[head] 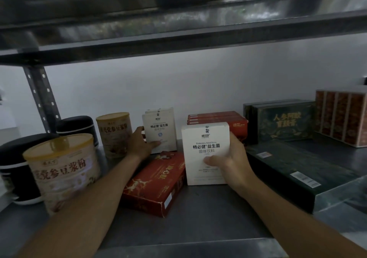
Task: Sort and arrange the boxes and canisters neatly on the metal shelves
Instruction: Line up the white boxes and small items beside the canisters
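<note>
My right hand [230,158] grips a white probiotic box [205,144] upright over the metal shelf [198,214], thumb across its front. My left hand [142,141] holds another white box [160,127] standing near the back wall, with a second white box right behind it. A red box [156,180] lies flat between my forearms. Two beige canisters with yellow lids stand at the left, one near [61,170] and one further back [115,132].
Black canisters [76,126] stand at the far left beside the shelf post. A stack of red boxes [218,118] sits at the back. Dark green boxes [282,120] and brown boxes [341,116] fill the right; one green box [288,168] lies flat.
</note>
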A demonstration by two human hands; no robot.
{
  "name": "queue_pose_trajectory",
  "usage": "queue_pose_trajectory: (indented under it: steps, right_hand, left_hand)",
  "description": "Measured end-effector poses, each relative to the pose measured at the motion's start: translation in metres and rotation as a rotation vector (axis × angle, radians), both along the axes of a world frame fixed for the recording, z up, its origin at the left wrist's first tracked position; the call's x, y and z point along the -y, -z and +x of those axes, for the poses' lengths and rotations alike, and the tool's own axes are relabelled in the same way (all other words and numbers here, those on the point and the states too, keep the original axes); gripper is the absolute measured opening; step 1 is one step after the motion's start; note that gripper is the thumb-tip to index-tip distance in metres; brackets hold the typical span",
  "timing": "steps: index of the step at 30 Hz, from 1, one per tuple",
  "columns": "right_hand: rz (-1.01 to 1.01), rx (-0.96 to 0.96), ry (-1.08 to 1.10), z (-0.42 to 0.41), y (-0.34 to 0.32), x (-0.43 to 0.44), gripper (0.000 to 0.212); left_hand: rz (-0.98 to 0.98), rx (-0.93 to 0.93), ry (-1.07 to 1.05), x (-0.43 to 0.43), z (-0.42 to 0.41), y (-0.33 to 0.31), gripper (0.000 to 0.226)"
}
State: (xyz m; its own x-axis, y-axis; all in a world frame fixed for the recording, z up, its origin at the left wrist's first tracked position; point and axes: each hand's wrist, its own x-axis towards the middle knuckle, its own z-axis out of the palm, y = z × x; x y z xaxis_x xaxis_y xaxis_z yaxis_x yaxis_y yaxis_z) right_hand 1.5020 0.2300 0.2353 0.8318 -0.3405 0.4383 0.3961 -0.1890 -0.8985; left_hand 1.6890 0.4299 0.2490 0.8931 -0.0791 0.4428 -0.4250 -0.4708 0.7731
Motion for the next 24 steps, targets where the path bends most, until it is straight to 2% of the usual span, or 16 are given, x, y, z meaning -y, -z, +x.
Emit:
queue_pose_trajectory:
  steps: [8,14,19,24]
  right_hand:
    - [-0.009,0.003,-0.027,-0.0013,0.0001,0.0001,0.072]
    - [0.006,0.013,-0.024,-0.0004,0.0004,0.0001,0.07]
    - [0.006,0.014,-0.027,0.0009,0.001,0.001,0.071]
    - [-0.001,0.013,-0.031,0.0012,0.0011,0.0016,0.071]
  left_hand:
    - [-0.002,0.009,-0.01,-0.0006,0.0038,0.0017,0.057]
    - [-0.039,0.014,0.014,0.001,0.0056,0.0026,0.062]
    - [0.026,0.05,-0.018,0.0027,0.0076,0.0079,0.057]
    - [0.031,0.056,-0.02,0.0065,0.003,0.0091,0.07]
